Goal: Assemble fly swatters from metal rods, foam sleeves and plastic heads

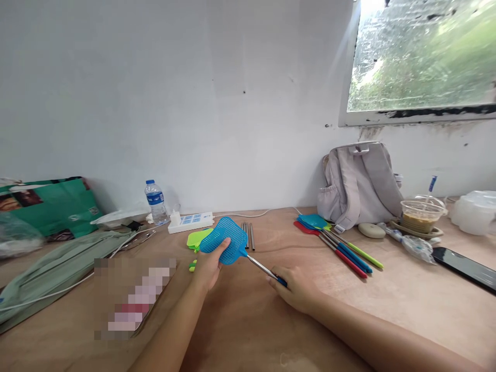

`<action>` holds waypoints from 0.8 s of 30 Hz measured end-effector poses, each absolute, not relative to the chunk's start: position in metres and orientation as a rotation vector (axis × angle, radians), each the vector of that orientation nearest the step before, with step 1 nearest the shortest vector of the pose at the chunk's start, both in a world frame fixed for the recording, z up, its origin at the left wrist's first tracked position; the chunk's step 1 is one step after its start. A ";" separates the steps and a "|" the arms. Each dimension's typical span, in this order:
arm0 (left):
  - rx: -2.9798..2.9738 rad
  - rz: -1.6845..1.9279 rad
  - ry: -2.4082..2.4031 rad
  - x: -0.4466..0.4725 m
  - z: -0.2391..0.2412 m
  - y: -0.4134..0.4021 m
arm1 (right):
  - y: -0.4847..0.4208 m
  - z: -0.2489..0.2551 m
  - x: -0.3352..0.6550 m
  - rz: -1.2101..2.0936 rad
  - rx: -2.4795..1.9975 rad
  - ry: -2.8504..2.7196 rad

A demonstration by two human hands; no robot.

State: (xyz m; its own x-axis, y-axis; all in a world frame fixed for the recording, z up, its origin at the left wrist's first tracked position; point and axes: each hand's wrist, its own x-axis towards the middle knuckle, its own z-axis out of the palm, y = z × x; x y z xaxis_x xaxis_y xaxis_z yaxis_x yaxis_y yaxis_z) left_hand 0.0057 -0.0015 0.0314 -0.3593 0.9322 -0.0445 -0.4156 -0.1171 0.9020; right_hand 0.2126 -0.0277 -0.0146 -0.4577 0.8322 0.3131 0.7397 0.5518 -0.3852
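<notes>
A blue fly swatter (231, 238) with a perforated head and a metal rod is held between my two hands, tilted above the table. My left hand (211, 266) grips the head, its thumb pressed on the mesh. My right hand (293, 289) is wrapped round the dark blue handle at the rod's lower end. Behind the swatter's head lie a yellow-green swatter head (197, 238), partly hidden, and several metal rods (252, 237). To the right is a pile of assembled fly swatters (341, 250) with blue, red and green handles.
A white power strip (190, 222) and a water bottle (155, 202) stand near the wall. On the right are a grey backpack (364, 181), a drink cup (420, 216) and a phone (467, 266). Leftward lie a grey-green cloth bag (65, 263) and a green bag (73, 204).
</notes>
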 end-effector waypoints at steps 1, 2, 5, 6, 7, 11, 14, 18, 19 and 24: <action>0.698 1.680 1.099 0.007 0.031 -0.002 | -0.028 -0.014 0.213 0.257 -1.274 -2.328; 0.700 1.680 1.108 0.008 0.031 -0.003 | -0.027 -0.014 0.213 0.249 -1.280 -2.333; 0.702 1.683 1.123 0.012 0.031 -0.003 | -0.027 -0.015 0.214 0.235 -1.300 -2.347; 0.701 1.685 1.118 0.013 0.030 -0.003 | -0.027 -0.015 0.214 0.235 -1.303 -2.346; 0.705 1.686 1.109 0.013 0.030 -0.003 | -0.027 -0.015 0.215 0.237 -1.303 -2.344; 0.776 1.680 1.122 0.011 0.024 0.000 | -0.028 -0.013 0.215 0.261 -1.310 -2.324; 0.857 1.651 1.198 0.006 0.021 0.002 | -0.031 -0.010 0.218 0.327 -1.292 -2.349; 0.859 1.599 1.160 -0.006 0.025 0.004 | -0.035 -0.008 0.230 0.448 -1.229 -2.371; 0.846 1.608 1.131 -0.010 0.027 0.005 | -0.036 -0.008 0.235 0.482 -1.212 -2.356; 0.958 1.706 1.124 -0.042 0.026 0.018 | -0.036 -0.010 0.271 0.518 -1.276 -2.244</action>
